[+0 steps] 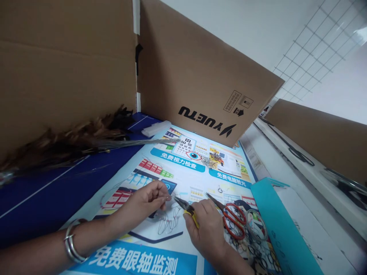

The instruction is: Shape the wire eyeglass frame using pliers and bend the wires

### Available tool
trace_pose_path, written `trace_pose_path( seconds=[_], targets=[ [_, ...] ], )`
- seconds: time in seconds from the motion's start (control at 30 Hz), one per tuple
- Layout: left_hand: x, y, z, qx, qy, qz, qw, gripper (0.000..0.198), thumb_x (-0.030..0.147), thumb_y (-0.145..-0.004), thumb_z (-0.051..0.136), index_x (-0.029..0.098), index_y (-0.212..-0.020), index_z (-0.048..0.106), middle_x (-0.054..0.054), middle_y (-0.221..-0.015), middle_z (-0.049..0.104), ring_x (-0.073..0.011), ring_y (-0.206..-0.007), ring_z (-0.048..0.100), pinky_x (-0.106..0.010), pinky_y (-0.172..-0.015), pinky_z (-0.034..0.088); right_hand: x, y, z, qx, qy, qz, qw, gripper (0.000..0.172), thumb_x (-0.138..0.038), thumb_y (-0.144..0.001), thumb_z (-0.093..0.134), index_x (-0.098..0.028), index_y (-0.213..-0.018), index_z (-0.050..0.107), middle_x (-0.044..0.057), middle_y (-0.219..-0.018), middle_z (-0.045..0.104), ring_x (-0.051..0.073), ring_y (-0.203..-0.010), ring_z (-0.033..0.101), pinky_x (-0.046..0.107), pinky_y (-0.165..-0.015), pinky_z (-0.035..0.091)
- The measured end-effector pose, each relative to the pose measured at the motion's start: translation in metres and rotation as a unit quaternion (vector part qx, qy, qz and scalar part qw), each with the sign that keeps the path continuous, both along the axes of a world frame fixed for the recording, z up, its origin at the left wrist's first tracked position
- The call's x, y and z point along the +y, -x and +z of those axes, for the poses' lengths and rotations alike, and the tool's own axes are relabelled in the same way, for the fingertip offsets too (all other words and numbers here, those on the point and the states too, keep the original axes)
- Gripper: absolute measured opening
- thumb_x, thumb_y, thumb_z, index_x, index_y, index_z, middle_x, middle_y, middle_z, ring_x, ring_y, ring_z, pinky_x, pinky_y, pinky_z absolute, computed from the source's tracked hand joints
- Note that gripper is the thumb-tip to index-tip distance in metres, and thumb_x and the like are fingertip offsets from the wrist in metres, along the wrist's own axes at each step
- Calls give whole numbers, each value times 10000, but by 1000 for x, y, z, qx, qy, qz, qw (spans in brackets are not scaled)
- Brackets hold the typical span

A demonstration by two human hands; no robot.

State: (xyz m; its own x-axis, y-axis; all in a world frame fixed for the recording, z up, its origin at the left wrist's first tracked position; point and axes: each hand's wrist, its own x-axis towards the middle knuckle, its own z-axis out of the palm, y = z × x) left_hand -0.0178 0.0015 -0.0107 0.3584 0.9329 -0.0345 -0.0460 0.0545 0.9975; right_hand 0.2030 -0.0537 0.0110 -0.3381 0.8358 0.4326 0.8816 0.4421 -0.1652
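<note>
The desk is covered by a dark blue sheet point(65, 179) along its left side and a printed poster point(189, 238) to the right of it; brown cardboard point(177, 68) stands up along the left and far edges, with a white wall point(229, 23) and a grid of dark lines point(309, 49) beyond; the far panel reads YUETU (printed upside down from here), beside an arrow and small illegible print; the poster reads 免费视力检查 and 免费电脑验光 towards its far edge, 免费眼轴监测 near its near edge, with an eye chart between its far corners. Over the poster's middle, the left hand point(156, 196) has thumb and forefinger pressed together on a thin wire point(171, 197); wire loops point(168, 223) lie just below; the right hand point(206, 225) is wrapped round the yellow handles of pliers point(183, 204), whose tips sit just beside the wire (whether they are parted, I cannot tell). Towards the poster's right edge lie red-handled scissors point(235, 221), a clear ring point(257, 225) and dark loops point(262, 254), near a teal box point(283, 229); brown feathers point(71, 139) lie along the left edge.
</note>
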Motion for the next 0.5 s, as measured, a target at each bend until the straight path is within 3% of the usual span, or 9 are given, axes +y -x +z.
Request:
trace_pose_path(
  seconds=[0.3, 0.5],
  targets=[
    [-2, -2, -7, 4, -3, -20, 1000, 121, 291, -877, 591, 206, -891, 506, 45, -651, 623, -138, -613, 573, -251, -580, 400, -1, 6, -2, -58, 10, -6, 998, 167, -344, -937, 541, -194, -880, 589, 70, -856, 604, 241, -823, 527, 343, -702, 407],
    [-3, -1, -3, 13, -17, -20, 1000, 111, 288, -900, 567, 200, -898, 499, 42, -655, 614, -134, -616, 552, -261, -589, 404, -2, 6, -1, -59, 11, -10, 998, 149, -330, -933, 555, -192, -890, 592, 70, -858, 607, 240, -825, 536, 355, -741, 420]
  ],
)
